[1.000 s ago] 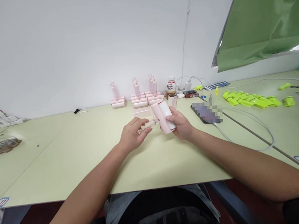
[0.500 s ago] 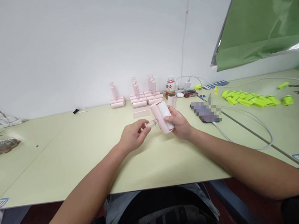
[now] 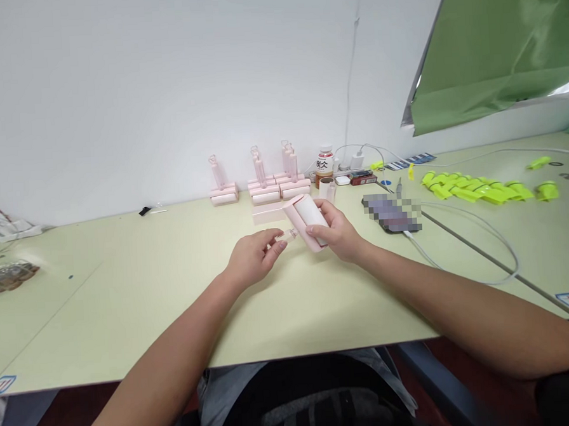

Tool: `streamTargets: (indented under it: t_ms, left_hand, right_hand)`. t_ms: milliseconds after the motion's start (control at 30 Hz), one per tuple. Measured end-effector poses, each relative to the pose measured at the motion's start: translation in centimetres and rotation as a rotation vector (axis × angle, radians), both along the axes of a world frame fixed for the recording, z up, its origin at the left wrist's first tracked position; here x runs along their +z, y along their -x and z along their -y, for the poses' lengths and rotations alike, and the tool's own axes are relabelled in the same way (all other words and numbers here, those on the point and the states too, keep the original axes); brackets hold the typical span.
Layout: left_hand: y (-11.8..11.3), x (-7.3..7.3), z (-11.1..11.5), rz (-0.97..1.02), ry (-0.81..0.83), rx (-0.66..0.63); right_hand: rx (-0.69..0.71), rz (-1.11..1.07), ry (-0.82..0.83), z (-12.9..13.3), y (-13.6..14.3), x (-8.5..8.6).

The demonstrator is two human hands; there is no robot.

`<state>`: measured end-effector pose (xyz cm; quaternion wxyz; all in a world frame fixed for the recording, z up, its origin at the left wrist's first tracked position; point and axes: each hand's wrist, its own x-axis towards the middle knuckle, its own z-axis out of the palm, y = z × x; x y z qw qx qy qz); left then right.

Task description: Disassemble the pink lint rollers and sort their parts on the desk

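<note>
Here I have the pale-pink, half-round plastic roller case [image 3: 300, 223] with its white cylindrical roll [image 3: 312, 216], tilted above the cream table [image 3: 175, 308] — my right hand [image 3: 341, 235] wraps it, thumb across the roll. My left hand [image 3: 252, 258] pinches the clear, slim plastic handle [image 3: 290, 234] at the case's side; roll in, handle end meeting case, but I can't tell whether it's fully seated — matching pink rollers [image 3: 265, 193] stand by the wall, handles upright.

Light is bright, even and cool, leaving soft, faint shadows on the desk [image 3: 165, 308]. Daylight glares white beside the green blind [image 3: 495, 49]. The wide lens stretches the edges; small print looks soft, and a phone [image 3: 392, 214] is pixelated.
</note>
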<state>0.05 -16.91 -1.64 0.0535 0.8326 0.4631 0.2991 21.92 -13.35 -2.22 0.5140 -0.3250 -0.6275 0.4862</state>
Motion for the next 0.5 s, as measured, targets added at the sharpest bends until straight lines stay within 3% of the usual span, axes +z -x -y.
streamTargets:
  t_ms: [200,500]
  left_hand:
    - [0.14,-0.15,-0.17,-0.009,-0.002,-0.001]
    - [0.30,-0.14,-0.27,-0.020,-0.006,0.008]
  right_hand:
    - [-0.086,0.115,0.070,0.05,0.34,0.21]
    - [-0.107,0.171,0.113,0.24,0.74,-0.07]
